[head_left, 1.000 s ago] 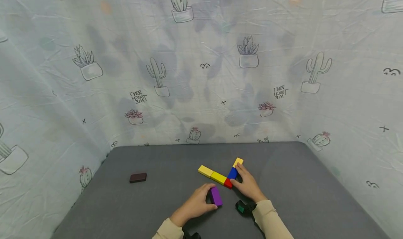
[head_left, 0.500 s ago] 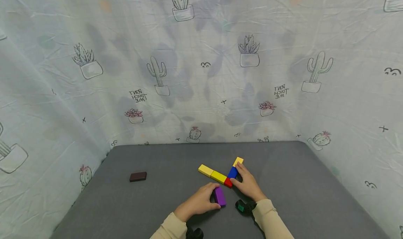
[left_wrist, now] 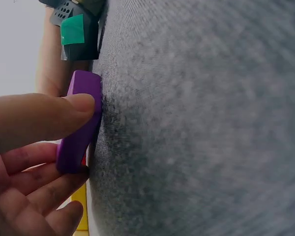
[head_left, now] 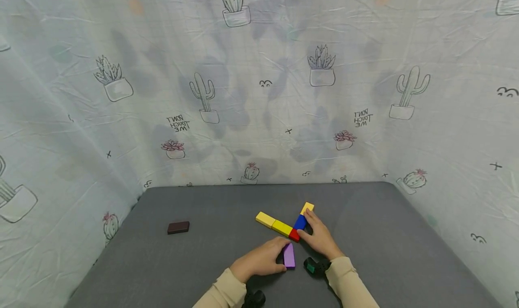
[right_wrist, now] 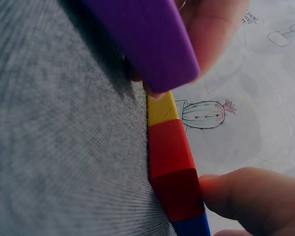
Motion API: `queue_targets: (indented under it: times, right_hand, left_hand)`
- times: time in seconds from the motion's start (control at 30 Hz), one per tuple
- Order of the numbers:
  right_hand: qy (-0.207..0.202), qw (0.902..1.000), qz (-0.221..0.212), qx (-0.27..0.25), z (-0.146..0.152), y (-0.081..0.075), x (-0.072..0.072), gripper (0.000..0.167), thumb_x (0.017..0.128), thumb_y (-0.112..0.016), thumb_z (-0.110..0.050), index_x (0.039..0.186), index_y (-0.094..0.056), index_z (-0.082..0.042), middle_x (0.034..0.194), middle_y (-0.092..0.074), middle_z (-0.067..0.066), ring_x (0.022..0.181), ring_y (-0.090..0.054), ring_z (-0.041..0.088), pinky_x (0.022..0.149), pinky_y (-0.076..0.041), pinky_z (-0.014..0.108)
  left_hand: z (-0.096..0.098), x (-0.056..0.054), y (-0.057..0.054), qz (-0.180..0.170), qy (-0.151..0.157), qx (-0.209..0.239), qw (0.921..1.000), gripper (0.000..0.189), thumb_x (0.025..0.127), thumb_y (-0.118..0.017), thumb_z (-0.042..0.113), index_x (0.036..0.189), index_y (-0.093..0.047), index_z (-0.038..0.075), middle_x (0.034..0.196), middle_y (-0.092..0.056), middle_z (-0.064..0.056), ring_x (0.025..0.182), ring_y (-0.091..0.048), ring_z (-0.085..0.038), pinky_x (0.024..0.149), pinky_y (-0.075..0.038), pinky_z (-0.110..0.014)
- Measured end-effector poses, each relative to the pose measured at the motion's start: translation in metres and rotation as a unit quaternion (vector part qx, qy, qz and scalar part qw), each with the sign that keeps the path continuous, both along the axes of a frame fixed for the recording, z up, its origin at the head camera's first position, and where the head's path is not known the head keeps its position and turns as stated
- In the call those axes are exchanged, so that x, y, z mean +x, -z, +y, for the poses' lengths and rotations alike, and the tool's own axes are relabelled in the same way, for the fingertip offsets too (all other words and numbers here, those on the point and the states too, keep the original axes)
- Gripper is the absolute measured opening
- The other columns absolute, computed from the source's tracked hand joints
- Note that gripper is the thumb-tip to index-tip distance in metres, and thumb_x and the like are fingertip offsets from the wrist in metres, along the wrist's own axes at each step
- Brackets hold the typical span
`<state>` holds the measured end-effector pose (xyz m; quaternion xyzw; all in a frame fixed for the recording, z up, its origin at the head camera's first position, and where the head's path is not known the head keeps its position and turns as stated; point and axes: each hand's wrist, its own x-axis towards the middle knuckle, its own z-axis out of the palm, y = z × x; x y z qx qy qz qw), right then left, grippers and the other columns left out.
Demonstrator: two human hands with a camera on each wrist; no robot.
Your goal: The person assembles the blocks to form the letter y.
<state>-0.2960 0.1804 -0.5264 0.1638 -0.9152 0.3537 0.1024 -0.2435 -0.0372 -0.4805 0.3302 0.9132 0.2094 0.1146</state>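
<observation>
My left hand (head_left: 263, 257) pinches a purple block (head_left: 289, 256) between thumb and fingers, just nearer to me than a V of joined blocks. In the left wrist view the thumb presses one face of the purple block (left_wrist: 81, 128). At the V's corner is a red block (head_left: 294, 235). Two yellow blocks, the nearer one (head_left: 281, 228) touching the red, form the left arm. A blue block (head_left: 300, 223) and a yellow block (head_left: 309, 206) form the right arm. My right hand (head_left: 320, 238) rests along that arm, its thumb touching the red block (right_wrist: 174, 187) in the right wrist view.
A dark brown block (head_left: 178, 228) lies alone on the left of the grey table (head_left: 219, 204). Cactus-patterned cloth (head_left: 263, 119) hangs around the back and sides. A black device with a green patch (head_left: 311, 267) sits at the right wrist.
My left hand has carried the purple block rightward, below the red corner, and the block has turned slightly. The right hand and the V of blocks stay in place.
</observation>
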Motion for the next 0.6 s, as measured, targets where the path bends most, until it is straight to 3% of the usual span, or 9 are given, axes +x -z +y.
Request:
queue_targets:
  times: [0.17,0.43,0.6]
  right_hand:
    - [-0.009,0.9994,0.033,-0.009,-0.0002,0.0006,0.0032,0.072,0.091,-0.059,-0.043,0.139,-0.041,0.007,0.146,-0.036,0.026,0.133,-0.035,0.046,0.107,-0.029,0.06]
    - [0.002,0.9996,-0.025,0.013,-0.0005,-0.0019,-0.0004,0.071,0.09,-0.063,-0.035,0.142,-0.037,0.005,0.15,-0.031,0.024,0.138,-0.029,0.043,0.109,-0.026,0.059]
    - [0.006,0.9992,-0.036,0.015,-0.0006,-0.0032,-0.0005,0.071,0.09,-0.063,-0.035,0.143,-0.036,0.004,0.151,-0.029,0.023,0.139,-0.028,0.041,0.11,-0.026,0.057]
  left_hand:
    - [0.0025,-0.0017,-0.0018,0.005,0.014,-0.012,0.9998,0.063,0.085,-0.071,0.024,0.14,-0.043,0.009,0.142,-0.046,-0.004,0.126,-0.047,-0.013,0.104,-0.042,-0.03]
    - [-0.0004,-0.0066,0.0,0.007,-0.009,-0.012,0.9999,0.06,0.086,-0.07,0.024,0.139,-0.046,0.008,0.141,-0.048,-0.005,0.128,-0.047,-0.016,0.104,-0.043,-0.032]
    - [-0.0013,-0.0084,0.0003,0.014,-0.016,-0.007,0.9998,0.055,0.088,-0.068,0.022,0.137,-0.049,0.009,0.138,-0.051,-0.004,0.126,-0.049,-0.015,0.102,-0.044,-0.032]
